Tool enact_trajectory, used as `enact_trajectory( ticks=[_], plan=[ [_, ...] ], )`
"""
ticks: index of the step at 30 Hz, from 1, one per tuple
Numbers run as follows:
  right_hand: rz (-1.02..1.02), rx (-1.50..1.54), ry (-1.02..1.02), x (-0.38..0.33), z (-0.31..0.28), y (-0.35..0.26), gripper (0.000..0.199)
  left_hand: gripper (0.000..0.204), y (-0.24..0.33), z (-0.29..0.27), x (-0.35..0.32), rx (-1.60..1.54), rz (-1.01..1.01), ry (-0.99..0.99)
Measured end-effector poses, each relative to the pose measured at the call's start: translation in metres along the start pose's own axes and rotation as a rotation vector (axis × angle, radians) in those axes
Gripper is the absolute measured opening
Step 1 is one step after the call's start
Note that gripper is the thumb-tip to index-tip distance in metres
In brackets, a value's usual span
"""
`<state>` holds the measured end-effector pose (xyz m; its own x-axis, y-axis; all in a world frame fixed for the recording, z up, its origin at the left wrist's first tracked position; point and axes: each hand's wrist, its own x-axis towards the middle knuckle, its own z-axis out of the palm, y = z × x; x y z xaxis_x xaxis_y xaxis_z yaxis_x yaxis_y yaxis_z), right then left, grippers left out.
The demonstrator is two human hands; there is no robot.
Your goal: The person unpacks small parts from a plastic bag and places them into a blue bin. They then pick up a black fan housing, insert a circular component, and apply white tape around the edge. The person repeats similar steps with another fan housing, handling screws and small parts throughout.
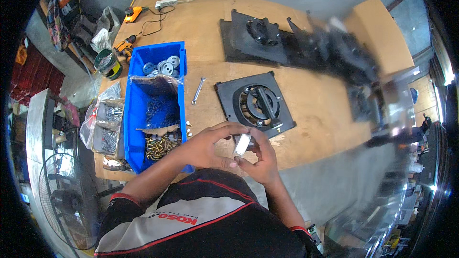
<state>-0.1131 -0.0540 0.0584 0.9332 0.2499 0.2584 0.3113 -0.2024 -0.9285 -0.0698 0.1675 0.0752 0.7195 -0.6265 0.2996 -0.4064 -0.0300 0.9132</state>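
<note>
Close in front of my body, a small, pale, shiny piece [242, 144] is held between my two hands; glare hides its exact kind. My left hand [213, 147] curls round it from the left, thumb low and fingers over the top. From the right, my right hand [264, 156] grips the same piece between thumb and fingers. Just beyond the hands lies a square black plate [229, 100] on the table, with a round ring and a raised black bar [268, 106] across its middle.
Left of my hands stands a blue bin [128, 136] with brass-coloured screws [160, 148], dark small parts and grey discs [166, 68]. A wrench [198, 91] lies beside it. Behind are a drill [125, 47] and more black plates [253, 33]. A cardboard box [377, 33] stands far right.
</note>
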Motion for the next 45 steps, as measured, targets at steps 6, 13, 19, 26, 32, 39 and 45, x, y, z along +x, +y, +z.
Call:
enact_trajectory(
  ticks=[6, 13, 19, 26, 32, 39, 45],
  plan=[
    [0.086, 0.100, 0.023, -0.015, -0.007, -0.002, 0.071, 0.065, 0.003, 0.003, 0.007, 0.135, 0.034, -0.093],
    [0.237, 0.029, 0.034, -0.029, -0.004, -0.007, 0.074, 0.052, -0.009, 0.021, 0.012, 0.171, 0.049, -0.089],
    [0.235, -0.171, 0.052, -0.040, -0.015, 0.004, 0.083, 0.031, -0.022, 0.040, 0.016, 0.108, 0.041, -0.023],
    [0.117, -0.456, 0.258, -0.046, -0.028, 0.022, 0.078, 0.013, -0.021, 0.068, 0.041, 0.074, -0.075, -0.027],
    [0.226, -0.212, 0.520, -0.050, -0.046, 0.063, 0.058, 0.013, -0.039, 0.089, 0.081, 0.107, -0.008, -0.148],
    [0.200, -0.285, 0.768, -0.041, -0.081, 0.144, 0.032, 0.017, -0.106, 0.109, 0.187, 0.446, 0.121, -0.460],
    [0.327, -0.393, 0.686, -0.042, -0.083, 0.198, 0.029, 0.016, -0.134, 0.119, 0.201, 0.636, 0.160, -0.535]
  ],
)
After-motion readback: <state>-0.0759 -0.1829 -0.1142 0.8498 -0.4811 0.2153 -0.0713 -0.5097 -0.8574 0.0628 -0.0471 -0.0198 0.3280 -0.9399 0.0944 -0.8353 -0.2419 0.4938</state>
